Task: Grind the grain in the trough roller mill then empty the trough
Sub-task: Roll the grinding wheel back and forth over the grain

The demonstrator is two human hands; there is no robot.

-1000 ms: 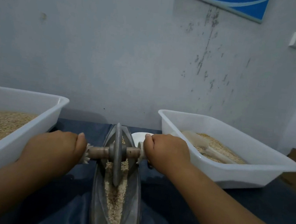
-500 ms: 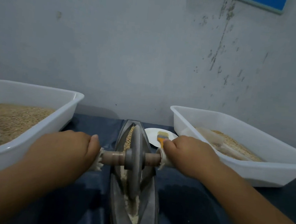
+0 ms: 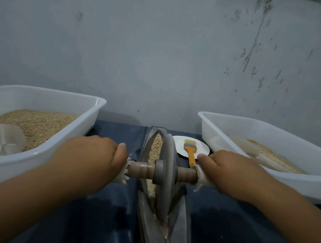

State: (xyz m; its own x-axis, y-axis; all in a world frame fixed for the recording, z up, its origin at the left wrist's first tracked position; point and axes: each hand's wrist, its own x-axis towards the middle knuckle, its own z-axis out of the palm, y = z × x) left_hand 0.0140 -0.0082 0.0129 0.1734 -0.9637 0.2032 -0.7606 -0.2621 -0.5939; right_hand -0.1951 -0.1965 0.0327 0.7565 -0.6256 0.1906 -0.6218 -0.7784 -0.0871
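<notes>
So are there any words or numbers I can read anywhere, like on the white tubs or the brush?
No readable text anywhere.
Left tub: plain white, no label.
Right tub: plain white, no label.
Brush: no visible marking.
Wall: only dark stains, no writing.

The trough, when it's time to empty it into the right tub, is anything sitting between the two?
Yes. A white plate with a yellow-handled brush on it lies on the table between the trough and the right tub, toward the far end. Nearer, the right hand gripping the roller handle also lies between them.
</notes>
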